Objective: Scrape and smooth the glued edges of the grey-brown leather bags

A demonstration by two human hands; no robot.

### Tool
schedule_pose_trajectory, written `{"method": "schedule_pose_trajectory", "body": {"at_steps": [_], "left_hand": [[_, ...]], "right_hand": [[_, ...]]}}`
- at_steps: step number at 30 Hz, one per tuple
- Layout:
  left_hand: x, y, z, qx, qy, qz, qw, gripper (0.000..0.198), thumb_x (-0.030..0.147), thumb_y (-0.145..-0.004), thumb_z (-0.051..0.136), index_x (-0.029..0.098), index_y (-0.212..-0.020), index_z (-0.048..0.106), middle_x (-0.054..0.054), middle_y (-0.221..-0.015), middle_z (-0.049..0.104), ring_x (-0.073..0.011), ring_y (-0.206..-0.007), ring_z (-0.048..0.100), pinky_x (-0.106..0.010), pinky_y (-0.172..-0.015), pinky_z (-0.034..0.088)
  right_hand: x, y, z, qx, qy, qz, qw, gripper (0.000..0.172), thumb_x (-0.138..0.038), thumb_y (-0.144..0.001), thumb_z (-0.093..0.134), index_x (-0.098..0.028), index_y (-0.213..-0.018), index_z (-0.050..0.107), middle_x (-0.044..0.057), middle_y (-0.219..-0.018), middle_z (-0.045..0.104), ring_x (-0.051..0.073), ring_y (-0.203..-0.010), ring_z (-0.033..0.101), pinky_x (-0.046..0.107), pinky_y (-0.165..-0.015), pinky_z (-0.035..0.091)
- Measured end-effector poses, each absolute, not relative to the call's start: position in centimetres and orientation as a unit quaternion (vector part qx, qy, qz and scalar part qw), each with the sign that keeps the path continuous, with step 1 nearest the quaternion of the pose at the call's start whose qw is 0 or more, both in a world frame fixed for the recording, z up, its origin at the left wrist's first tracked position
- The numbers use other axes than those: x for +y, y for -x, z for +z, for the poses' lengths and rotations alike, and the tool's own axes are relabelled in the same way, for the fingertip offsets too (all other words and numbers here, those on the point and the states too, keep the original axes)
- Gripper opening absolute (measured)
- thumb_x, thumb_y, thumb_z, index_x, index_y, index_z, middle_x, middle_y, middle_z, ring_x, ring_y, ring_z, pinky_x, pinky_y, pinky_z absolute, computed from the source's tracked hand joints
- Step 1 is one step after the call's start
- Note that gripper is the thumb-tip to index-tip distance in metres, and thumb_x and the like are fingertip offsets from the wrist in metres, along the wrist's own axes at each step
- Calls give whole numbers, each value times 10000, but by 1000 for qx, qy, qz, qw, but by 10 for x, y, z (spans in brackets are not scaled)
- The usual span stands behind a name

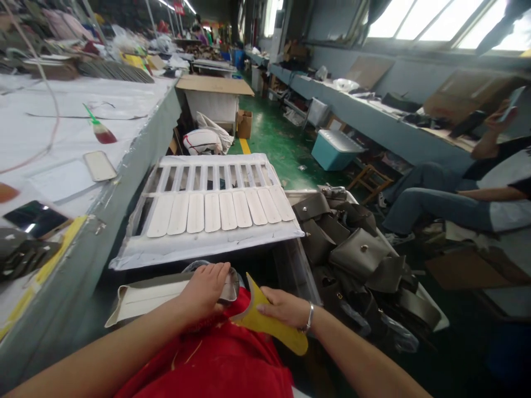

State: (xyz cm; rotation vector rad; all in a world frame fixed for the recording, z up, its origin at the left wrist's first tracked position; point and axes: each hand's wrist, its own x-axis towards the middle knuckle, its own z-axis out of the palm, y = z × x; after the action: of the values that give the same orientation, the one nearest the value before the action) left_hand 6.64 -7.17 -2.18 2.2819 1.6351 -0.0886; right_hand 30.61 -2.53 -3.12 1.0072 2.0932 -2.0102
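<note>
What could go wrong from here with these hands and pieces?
The yellow piece, held in the right hand, has a pointed tip near the left hand; it might scrape those fingers or catch the pale-lined strip beneath them. The pale panels lie side by side on the white rack; a knock could shift them.

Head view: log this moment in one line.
left hand: over cream-lined panel; right hand: holds yellow curved piece; ahead: cream strips on white rack; right: dark bags in bin
</note>
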Motion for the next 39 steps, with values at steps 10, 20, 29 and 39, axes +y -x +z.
{"method": "schedule_pose_trajectory", "body": {"at_steps": [10, 20, 29, 39], "left_hand": [[-82, -72, -28, 591, -802, -8, 89, 796, 187, -613, 504, 41, -1361, 273, -178, -1318, 401, -302, -1155, 359, -431, -991, 243], [-82, -65, -28, 586, -807, 21, 68, 935, 122, -607, 498, 132, -1421, 38, -142, -1251, 426, -275, -1100, 388, -411, -958, 274], [-79, -57, -30, 568, -818, 24, 88, 890, 183, -689, 519, 146, -1421, 15, -157, -1253, 414, -290, -1130, 372, -424, -965, 269], [-74, -45, -32, 525, -844, -1, 113, 933, 86, -637, 482, 190, -1418, -19, -168, -1323, 357, -303, -1189, 354, -443, -973, 277]], "right_hand": [[-6, -273, -25, 779, -273, -555, 100, 242, -348, -827, 510, -158, -971, 469, 40, -817, 615, 125, -627, 569, 206, -514, 438], [-5, -257, -29, 623, -293, -719, 96, 316, -417, -818, 505, -156, -986, 447, 27, -676, 602, 92, -398, 480, 202, -362, 403], [-10, -252, -38, 589, -312, -744, 58, 308, -394, -791, 546, -165, -994, 505, 8, -643, 600, 85, -369, 478, 176, -316, 351], [-26, -247, -47, 589, -354, -725, 39, 345, -444, -841, 469, -169, -1048, 445, -3, -665, 594, 104, -444, 526, 196, -395, 409]]}}
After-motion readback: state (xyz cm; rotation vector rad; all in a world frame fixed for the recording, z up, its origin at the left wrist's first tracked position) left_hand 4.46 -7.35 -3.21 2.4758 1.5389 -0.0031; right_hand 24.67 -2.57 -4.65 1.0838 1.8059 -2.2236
